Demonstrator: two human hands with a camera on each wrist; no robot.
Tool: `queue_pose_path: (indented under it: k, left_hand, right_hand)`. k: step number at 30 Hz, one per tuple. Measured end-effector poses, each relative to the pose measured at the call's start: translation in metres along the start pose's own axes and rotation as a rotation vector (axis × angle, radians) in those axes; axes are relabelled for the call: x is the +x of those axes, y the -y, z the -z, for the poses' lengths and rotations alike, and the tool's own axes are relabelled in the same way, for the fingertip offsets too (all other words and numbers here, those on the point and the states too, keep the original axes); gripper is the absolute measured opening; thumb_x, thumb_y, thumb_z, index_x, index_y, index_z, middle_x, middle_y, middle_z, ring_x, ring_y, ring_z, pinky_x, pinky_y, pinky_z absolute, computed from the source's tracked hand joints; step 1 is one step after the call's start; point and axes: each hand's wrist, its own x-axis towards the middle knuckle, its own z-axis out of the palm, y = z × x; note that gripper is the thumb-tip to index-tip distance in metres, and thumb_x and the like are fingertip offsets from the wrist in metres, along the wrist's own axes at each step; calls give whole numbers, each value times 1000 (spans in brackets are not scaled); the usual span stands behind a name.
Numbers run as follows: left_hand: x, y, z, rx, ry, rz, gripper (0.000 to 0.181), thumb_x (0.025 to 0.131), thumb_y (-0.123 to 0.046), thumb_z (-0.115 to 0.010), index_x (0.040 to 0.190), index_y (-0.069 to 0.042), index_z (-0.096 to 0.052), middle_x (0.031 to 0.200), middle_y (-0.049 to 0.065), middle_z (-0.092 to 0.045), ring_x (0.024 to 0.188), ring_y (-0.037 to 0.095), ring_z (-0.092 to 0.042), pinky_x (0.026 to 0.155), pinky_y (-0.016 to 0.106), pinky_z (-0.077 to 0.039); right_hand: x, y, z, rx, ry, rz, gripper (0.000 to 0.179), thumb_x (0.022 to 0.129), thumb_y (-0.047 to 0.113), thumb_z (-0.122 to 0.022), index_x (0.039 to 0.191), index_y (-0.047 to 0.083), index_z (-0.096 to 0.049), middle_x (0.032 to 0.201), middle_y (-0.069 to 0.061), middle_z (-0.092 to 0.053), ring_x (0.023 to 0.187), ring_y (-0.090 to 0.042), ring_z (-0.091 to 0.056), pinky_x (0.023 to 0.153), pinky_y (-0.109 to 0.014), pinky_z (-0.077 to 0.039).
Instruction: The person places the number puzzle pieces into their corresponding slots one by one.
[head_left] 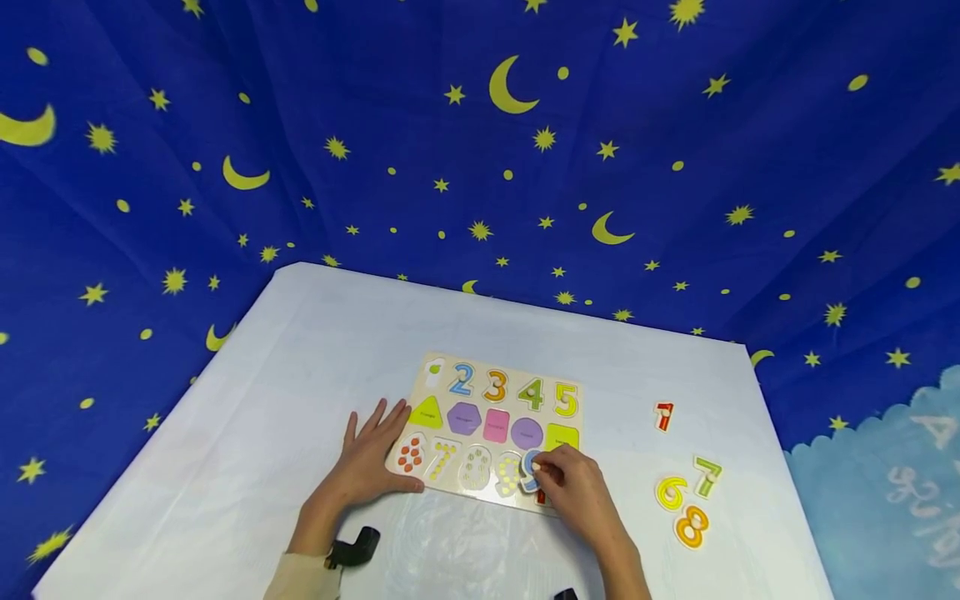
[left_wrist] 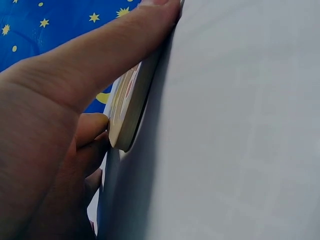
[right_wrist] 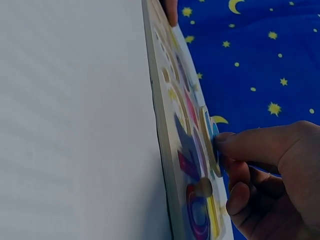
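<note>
A wooden number puzzle board [head_left: 491,451] lies on the table. My left hand [head_left: 369,460] rests spread at its left side, thumb along the near edge and fingertips at the left edge. In the left wrist view the thumb [left_wrist: 125,35] lies against the board's side. Between thumb and fingers, my right hand [head_left: 581,492] pinches a blue number 9 piece [head_left: 528,473]. It is held tilted over the near row, just right of the 9 recess [head_left: 507,477] with yellow dots. The right wrist view shows the piece edge-on [right_wrist: 206,132] above the board.
Pieces 2 [head_left: 461,380], 3 [head_left: 495,386], 4 [head_left: 531,394] and 5 [head_left: 566,400] sit in the far row. Loose on the table at right lie a red 1 [head_left: 663,416], green 7 [head_left: 707,477], yellow 6 [head_left: 671,493] and orange 8 [head_left: 691,527]. A starry blue cloth [head_left: 420,125] hangs behind.
</note>
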Motion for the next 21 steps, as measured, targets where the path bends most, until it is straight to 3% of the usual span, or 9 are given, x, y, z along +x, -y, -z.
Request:
queue_pose_path:
  k: [21]
  left_hand:
    - [-1, -3, 3, -15, -7, -6, 124, 56, -64, -82, 153, -10, -26, 158, 5, -22, 145, 32, -7, 108, 60, 9]
  right_hand:
    - [8, 16, -19, -44, 65, 42, 10, 80, 13, -77, 90, 16, -75, 76, 15, -54, 65, -3, -48, 60, -21, -44]
